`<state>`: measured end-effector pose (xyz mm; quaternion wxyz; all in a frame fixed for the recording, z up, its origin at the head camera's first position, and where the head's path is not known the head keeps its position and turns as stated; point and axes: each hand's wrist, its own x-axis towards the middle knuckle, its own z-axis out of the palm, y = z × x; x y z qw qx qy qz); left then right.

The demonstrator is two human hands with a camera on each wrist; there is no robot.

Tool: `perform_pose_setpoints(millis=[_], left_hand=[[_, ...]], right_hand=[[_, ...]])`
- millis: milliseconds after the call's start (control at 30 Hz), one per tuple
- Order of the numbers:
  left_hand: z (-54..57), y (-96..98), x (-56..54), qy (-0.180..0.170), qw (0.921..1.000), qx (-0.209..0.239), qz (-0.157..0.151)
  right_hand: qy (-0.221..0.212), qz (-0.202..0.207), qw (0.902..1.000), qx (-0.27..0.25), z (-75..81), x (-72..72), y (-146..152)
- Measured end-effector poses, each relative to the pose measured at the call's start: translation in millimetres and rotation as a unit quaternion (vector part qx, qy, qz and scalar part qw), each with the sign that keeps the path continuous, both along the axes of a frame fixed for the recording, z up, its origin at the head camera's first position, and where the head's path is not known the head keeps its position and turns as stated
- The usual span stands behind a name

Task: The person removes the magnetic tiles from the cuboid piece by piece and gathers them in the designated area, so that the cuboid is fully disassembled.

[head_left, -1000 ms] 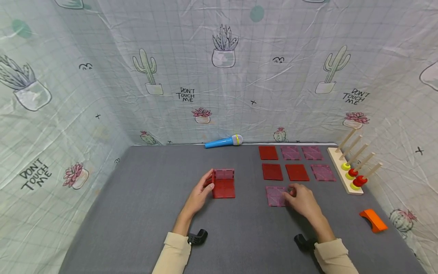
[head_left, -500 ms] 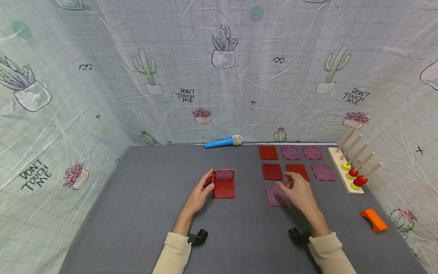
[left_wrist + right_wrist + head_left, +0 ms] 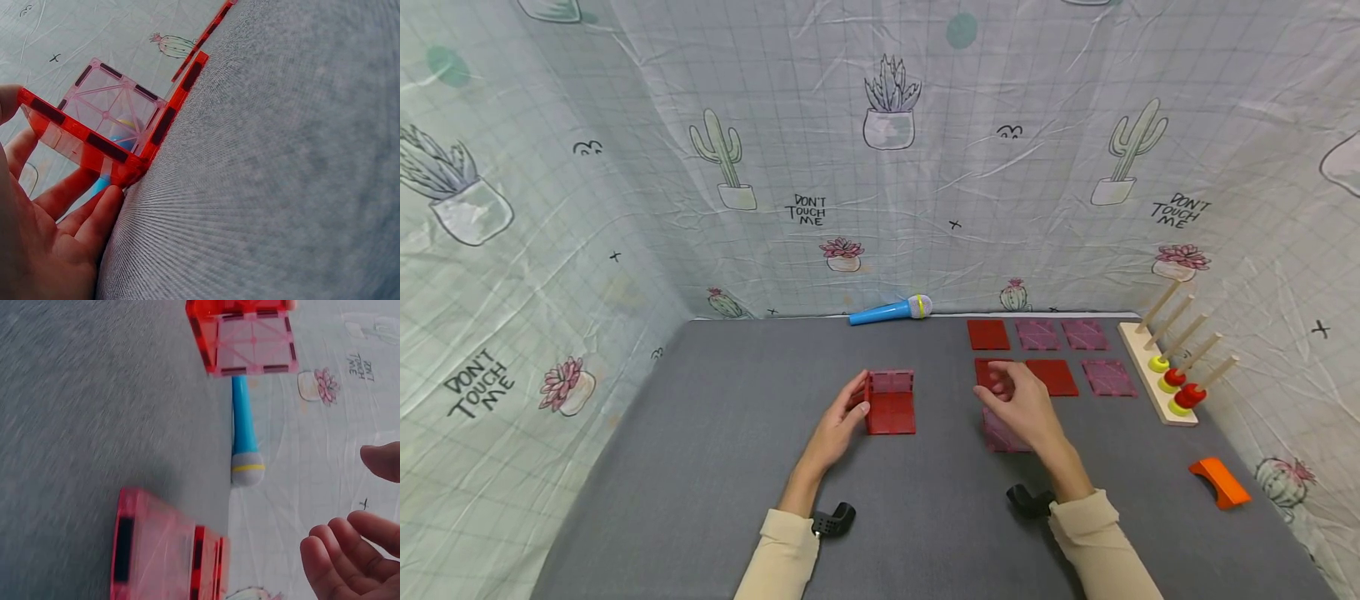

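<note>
Near the table's middle, my left hand [image 3: 833,429] grips an upright red magnetic tile [image 3: 75,137], its fingers along the outer face and the thumb at the top edge. That tile borders a flat red tile [image 3: 892,414], with a translucent pink tile [image 3: 891,381] standing along the far side. To the right, my right hand [image 3: 1026,408] hovers with loosely bent fingers over a flat pink tile [image 3: 1002,435] and a dark red tile [image 3: 981,379], partly covering both. Nothing lies between its thumb and fingers in the right wrist view.
Flat red tiles [image 3: 988,335] and pink tiles [image 3: 1108,378] lie in rows at the back right. Beyond stands a wooden peg board [image 3: 1138,358] with coloured rings. An orange arch block [image 3: 1221,483] is at far right; a blue toy microphone [image 3: 883,312] lies along the back edge.
My right hand has moved left and slightly away from me, off the pink tile's right edge, with nothing in it. The left hand and the tiles have stayed in place.
</note>
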<state>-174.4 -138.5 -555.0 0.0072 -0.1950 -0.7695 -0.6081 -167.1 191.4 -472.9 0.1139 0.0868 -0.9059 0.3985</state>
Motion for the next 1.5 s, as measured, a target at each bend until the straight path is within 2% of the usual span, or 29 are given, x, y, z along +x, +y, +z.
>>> perform_pose_setpoints(millis=[267, 500, 867, 1167, 1500], left_hand=[[4.9, 1.0, 1.3, -0.005, 0.9999, 0.0, -0.009], [33.6, 1.8, 13.5, -0.014, 0.9995, 0.005, -0.026], [32.2, 1.0, 13.9, -0.009, 0.9996, 0.011, -0.026], [32.9, 1.4, 13.7, -0.012, 0.9997, 0.007, -0.021], [35.8, 1.8, 13.2, -0.023, 0.9996, -0.008, -0.013]], right_hand=[[0.008, 0.022, 0.9997, -0.007, 1.0, -8.9, -20], [-0.009, 0.049, 0.998, -0.038, -3.4, -14.9, -37], [-0.04, 0.079, 0.9947, -0.053, -15.3, -28.6, -61], [-0.066, 0.093, 0.9925, -0.045, -28.0, -41.3, -77], [-0.075, 0.112, 0.9909, -0.009, -27.4, -48.9, -97]])
